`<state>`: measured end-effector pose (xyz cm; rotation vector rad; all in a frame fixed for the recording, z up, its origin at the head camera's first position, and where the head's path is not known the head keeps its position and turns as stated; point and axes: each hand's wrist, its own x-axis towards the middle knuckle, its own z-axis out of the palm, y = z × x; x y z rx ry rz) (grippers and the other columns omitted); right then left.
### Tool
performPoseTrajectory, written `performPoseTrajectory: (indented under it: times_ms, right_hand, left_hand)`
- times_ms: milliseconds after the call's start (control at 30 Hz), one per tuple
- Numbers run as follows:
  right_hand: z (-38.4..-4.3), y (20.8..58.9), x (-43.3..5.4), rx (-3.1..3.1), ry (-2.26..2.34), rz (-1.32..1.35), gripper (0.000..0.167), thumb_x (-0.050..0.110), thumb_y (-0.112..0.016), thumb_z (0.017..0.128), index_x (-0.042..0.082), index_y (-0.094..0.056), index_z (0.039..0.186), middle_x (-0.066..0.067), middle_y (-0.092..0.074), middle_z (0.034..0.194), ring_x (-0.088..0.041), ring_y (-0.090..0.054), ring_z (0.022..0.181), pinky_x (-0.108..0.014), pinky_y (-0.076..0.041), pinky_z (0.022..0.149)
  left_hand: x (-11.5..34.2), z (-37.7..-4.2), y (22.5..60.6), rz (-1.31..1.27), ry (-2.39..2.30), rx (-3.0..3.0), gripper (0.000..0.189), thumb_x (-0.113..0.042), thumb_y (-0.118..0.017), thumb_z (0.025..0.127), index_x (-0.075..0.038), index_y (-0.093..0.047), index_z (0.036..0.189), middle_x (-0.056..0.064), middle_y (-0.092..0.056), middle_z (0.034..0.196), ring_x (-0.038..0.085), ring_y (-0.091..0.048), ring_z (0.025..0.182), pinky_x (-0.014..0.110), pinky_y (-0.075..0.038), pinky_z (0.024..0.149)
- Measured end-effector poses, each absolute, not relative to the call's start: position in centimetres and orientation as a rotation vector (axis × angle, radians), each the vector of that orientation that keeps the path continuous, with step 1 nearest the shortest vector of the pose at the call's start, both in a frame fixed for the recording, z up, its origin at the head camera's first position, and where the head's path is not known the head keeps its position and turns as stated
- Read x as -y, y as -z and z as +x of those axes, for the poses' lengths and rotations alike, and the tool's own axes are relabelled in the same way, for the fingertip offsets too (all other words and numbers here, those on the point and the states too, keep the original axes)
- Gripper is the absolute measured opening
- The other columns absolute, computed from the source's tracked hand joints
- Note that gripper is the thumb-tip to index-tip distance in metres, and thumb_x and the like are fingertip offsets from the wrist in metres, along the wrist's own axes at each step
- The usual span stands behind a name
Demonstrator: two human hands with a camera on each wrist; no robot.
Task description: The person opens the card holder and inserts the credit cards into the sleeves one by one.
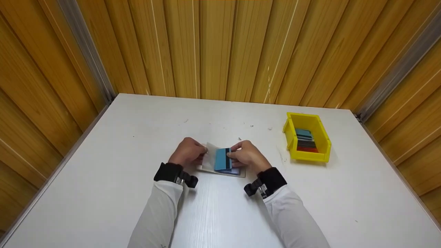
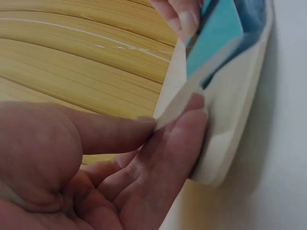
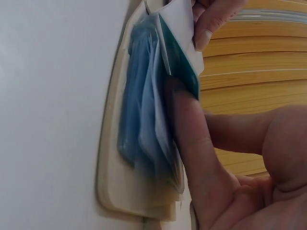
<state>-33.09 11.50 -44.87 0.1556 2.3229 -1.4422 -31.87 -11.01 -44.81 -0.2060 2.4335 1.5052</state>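
Note:
In the head view, a beige card holder (image 3: 112, 179) lies open on the white table between both hands. Several bluish clear plastic sleeves (image 3: 144, 105) fan out inside it in the right wrist view. My left hand (image 1: 187, 151) pinches the edge of a whitish leaf (image 1: 209, 159) of the holder between thumb and fingers, keeping it raised. A blue card with a black stripe (image 1: 220, 160) is pinched by my right hand (image 1: 248, 156), the thumb on its striped side. The card's left edge stands close against the raised leaf.
A yellow bin (image 1: 311, 157) stands at the right of the white table (image 1: 131, 144), with a stack of blue, dark and red cards (image 1: 306, 140) in it. Wood-patterned walls (image 1: 217, 48) rise behind and at both sides. Small dark specks dot the tabletop.

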Motion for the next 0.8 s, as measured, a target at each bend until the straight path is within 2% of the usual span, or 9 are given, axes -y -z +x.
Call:
performPoseTrajectory:
  times_ms: [200,433,667,800]
  right_hand:
    - [-33.0,44.9,-11.3,-2.281,1.488,0.165,0.037,0.003,-0.067,0.104,-0.007,-0.058,0.140,-0.011,-0.066,0.108,-0.010,-0.070,0.072,-0.021,-0.063,0.067]
    - [-32.8,44.7,-10.9,-2.311,1.534,0.181,0.033,0.001,-0.063,0.105,-0.007,-0.058,0.137,-0.006,-0.063,0.093,-0.011,-0.066,0.071,-0.021,-0.063,0.067]
    - [-32.6,44.7,-10.5,-2.375,1.511,0.171,0.031,0.001,-0.062,0.106,-0.006,-0.058,0.135,-0.011,-0.066,0.102,-0.016,-0.068,0.082,-0.027,-0.065,0.074]
    - [-32.7,44.6,-10.4,-2.436,1.454,0.188,0.031,0.003,-0.062,0.106,-0.006,-0.059,0.135,-0.015,-0.069,0.109,-0.018,-0.072,0.087,-0.030,-0.066,0.079]
  left_hand:
    - [10.9,-31.9,45.1,-0.199,-1.520,-2.457,0.023,-0.011,-0.068,0.100,0.004,-0.082,0.111,0.003,-0.068,0.082,0.012,-0.065,0.070,0.022,-0.054,0.066]
    - [11.1,-31.9,45.0,-0.152,-1.496,-2.493,0.020,-0.009,-0.068,0.099,0.003,-0.083,0.104,0.001,-0.064,0.077,0.012,-0.061,0.067,0.022,-0.049,0.062]
    - [11.1,-31.9,45.1,-0.158,-1.496,-2.477,0.020,-0.009,-0.069,0.101,0.004,-0.082,0.109,0.004,-0.069,0.085,0.012,-0.063,0.070,0.022,-0.050,0.064]
    - [11.1,-31.8,45.0,-0.150,-1.446,-2.515,0.019,-0.010,-0.070,0.101,0.003,-0.083,0.106,0.003,-0.068,0.082,0.013,-0.063,0.071,0.024,-0.049,0.065]
